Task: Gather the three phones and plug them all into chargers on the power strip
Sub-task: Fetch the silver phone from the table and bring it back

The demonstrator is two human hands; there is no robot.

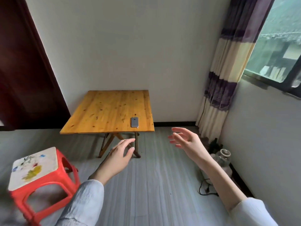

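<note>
While our left hand [118,156] and right hand [185,139] hang apart and empty, we judge gathering barely begun: next, reach the grey phone [134,122] near the wooden folding table's [104,111] front-right corner.

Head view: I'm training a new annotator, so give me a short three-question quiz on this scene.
1. True or false: the phone lies on the wooden table.
2. How many phones are visible? A) one B) two C) three
3. Fill in: both the left hand and the right hand are ____ (empty/holding a phone).

Key: 1 true; 2 A; 3 empty.
</note>
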